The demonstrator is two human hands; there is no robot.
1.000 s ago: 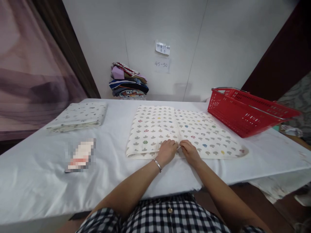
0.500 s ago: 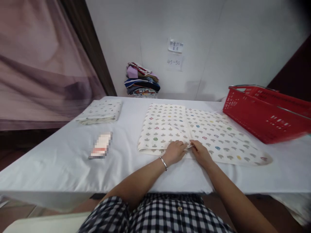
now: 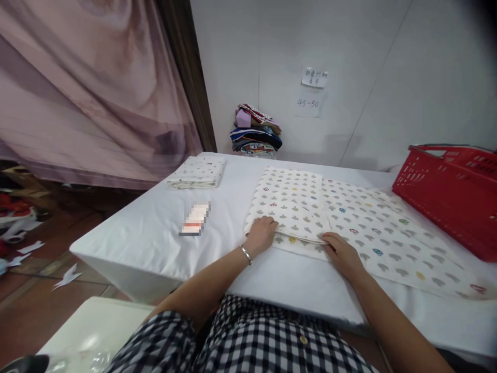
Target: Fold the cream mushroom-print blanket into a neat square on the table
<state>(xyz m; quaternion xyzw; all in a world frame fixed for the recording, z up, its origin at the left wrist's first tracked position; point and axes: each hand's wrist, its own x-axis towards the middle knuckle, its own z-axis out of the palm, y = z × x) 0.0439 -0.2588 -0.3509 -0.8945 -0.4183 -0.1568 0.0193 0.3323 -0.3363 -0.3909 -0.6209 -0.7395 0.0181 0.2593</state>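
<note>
A cream cloth printed with grey and coloured mushrooms lies on the white-covered table, its left part folded over in layers and its right part spread out. My left hand, with a silver bracelet at the wrist, is closed over the near left corner of the folded part, its thumb hidden. At the near right corner of the fold, my right hand pinches the cloth's edge. The lower layer shows between both hands, below the upper edge.
A folded printed cloth lies at the table's far left, with a blurred phone-like item nearer. The red basket stands at right. Stacked fabrics sit by the wall. A white stool is at lower left.
My left hand has slid left along the fold to its near left corner, away from my right hand. My right hand remains at the fold's right corner. The view has turned left.
</note>
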